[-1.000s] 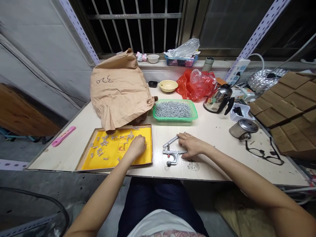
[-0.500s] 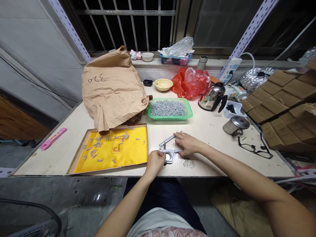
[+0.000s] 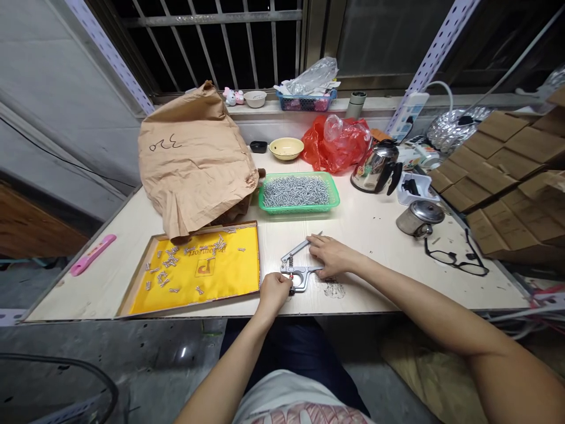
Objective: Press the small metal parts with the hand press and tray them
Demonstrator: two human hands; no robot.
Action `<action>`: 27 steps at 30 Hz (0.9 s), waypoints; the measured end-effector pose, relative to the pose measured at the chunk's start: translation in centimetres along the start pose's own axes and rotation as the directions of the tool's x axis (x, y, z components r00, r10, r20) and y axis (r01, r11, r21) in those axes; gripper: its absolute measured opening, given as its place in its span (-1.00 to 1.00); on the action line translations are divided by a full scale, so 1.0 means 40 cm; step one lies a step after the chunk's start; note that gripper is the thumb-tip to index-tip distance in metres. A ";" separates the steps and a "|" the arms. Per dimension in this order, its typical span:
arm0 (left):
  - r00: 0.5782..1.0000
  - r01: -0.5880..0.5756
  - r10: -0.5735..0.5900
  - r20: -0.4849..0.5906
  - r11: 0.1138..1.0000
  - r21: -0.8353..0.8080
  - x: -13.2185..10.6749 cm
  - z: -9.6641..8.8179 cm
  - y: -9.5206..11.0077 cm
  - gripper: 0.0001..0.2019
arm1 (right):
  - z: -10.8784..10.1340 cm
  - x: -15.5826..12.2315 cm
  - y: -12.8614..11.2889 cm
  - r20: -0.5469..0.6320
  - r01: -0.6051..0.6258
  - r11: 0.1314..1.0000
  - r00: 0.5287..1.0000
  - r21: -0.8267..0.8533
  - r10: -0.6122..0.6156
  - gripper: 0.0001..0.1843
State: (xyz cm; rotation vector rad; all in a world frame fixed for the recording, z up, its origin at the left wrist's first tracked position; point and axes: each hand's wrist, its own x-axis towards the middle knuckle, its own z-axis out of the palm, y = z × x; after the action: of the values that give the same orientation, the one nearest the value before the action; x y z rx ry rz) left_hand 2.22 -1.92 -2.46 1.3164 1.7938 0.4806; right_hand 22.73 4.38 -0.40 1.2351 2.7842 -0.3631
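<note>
A small metal hand press tool (image 3: 298,272) lies on the pale wooden table (image 3: 379,247) near its front edge. My right hand (image 3: 330,254) rests over the tool's handles, fingers curled on them. My left hand (image 3: 273,292) is closed in a pinch at the tool's jaw end, holding something too small to make out. Left of it lies a shallow cardboard tray with a yellow bottom (image 3: 200,272), scattered with several small metal pieces (image 3: 170,264).
A green basket of metal pieces (image 3: 298,192) stands behind the tool. A brown paper sack (image 3: 194,162), yellow bowl (image 3: 286,148), red plastic bag (image 3: 338,143), steel kettle (image 3: 376,168), metal cup (image 3: 419,218), glasses (image 3: 457,259) and stacked cardboard boxes (image 3: 512,176) ring the table. A pink object (image 3: 92,254) lies far left.
My left hand left the yellow tray and came right to the tool's jaw, closed in a pinch. My right hand stayed on the tool.
</note>
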 end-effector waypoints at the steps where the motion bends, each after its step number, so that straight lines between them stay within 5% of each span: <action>1: 1.000 0.008 -0.008 -0.003 1.000 -0.028 0.001 0.001 -0.002 -0.89 | -0.001 0.000 0.000 0.003 -0.006 1.000 1.000 0.006 0.006 -0.45; 8: 0.998 0.063 -0.057 0.029 0.951 -0.302 0.001 0.008 -0.007 -0.89 | -0.013 -0.004 -0.003 0.018 -0.029 0.998 0.999 0.058 0.028 -0.37; 13: 0.986 0.149 -0.116 0.117 0.932 -0.330 0.007 0.003 -0.002 -0.95 | -0.011 -0.008 -0.007 -0.003 -0.032 0.998 0.999 0.059 0.032 -0.38; 16: 0.993 0.091 -0.075 0.092 0.976 -0.197 0.010 -0.005 0.001 -0.92 | -0.003 -0.012 -0.007 -0.019 -0.031 0.998 0.999 0.062 0.032 -0.39; 21: 0.973 -0.200 0.222 -0.068 0.951 0.236 -0.005 -0.020 0.007 -0.91 | 0.002 -0.015 -0.007 -0.023 -0.041 0.997 0.999 0.067 0.043 -0.40; 27: 0.972 -0.170 0.216 -0.090 0.914 0.368 -0.020 -0.025 0.016 -0.84 | 0.004 -0.014 -0.009 -0.026 -0.044 0.997 0.999 0.058 0.046 -0.38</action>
State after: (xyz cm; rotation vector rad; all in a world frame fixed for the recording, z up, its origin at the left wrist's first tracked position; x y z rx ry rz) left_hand 1.86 -2.24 -1.11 1.7635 1.9302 0.3600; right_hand 22.86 3.71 -0.39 1.3221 2.7818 -0.4296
